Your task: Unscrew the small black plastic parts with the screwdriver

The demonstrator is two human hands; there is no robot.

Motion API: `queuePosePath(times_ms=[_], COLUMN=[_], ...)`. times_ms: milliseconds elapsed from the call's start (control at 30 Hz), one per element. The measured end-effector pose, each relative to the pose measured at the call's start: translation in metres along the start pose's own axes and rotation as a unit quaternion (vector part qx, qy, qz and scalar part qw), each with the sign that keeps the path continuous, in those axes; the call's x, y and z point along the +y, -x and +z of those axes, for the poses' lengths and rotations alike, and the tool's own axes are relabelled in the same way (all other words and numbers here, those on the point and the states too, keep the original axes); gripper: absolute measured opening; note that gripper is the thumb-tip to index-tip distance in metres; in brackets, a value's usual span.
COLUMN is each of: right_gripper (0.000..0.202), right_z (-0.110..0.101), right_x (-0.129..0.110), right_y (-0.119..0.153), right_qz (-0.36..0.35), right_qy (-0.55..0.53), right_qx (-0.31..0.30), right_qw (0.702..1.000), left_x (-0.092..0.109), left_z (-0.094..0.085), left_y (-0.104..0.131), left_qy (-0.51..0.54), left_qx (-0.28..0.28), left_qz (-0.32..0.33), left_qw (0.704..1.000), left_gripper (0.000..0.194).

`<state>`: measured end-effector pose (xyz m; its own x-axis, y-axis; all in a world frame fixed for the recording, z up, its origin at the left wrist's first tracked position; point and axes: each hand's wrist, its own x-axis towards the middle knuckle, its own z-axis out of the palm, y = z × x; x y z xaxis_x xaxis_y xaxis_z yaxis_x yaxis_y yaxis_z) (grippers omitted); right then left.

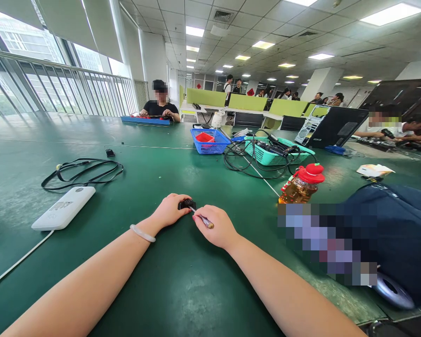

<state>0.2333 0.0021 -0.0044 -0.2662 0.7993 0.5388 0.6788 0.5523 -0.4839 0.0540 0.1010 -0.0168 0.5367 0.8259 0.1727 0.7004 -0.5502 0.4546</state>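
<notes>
A small black part point(187, 204) lies at the middle of the green table. My left hand point(170, 210) grips its left side with fingers and thumb, and a pale bracelet circles that wrist. On the right, my right hand point(215, 226) is closed around a small screwdriver point(206, 222) with a brownish handle. The screwdriver's thin metal shaft points up and left, its tip at the black part. Exact contact at the tip is too small to tell.
A white power bank point(63, 208) and looped black cable point(82, 173) lie left. Beyond are a blue basket point(210, 148), a teal basket point(266, 157) with cables and a red-capped bottle point(301, 185). Dark fabric point(400, 229) lies right. A person sits across the table point(143, 168).
</notes>
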Motion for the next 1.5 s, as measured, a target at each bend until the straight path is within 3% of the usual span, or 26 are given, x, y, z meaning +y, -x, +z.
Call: queuePosePath(times_ms=[1500], right_gripper=[0.016], right_z=[0.0012], right_x=[0.0021], right_y=[0.0007], right_qz=[-0.002], right_qy=[-0.005], right_qx=[0.004], right_qw=[1.000], left_x=[-0.0008], left_z=[0.0006], left_y=[0.0001], left_qy=[0.006], left_qx=[-0.001], left_qz=[-0.020], left_qw=[1.000], left_gripper=[0.044])
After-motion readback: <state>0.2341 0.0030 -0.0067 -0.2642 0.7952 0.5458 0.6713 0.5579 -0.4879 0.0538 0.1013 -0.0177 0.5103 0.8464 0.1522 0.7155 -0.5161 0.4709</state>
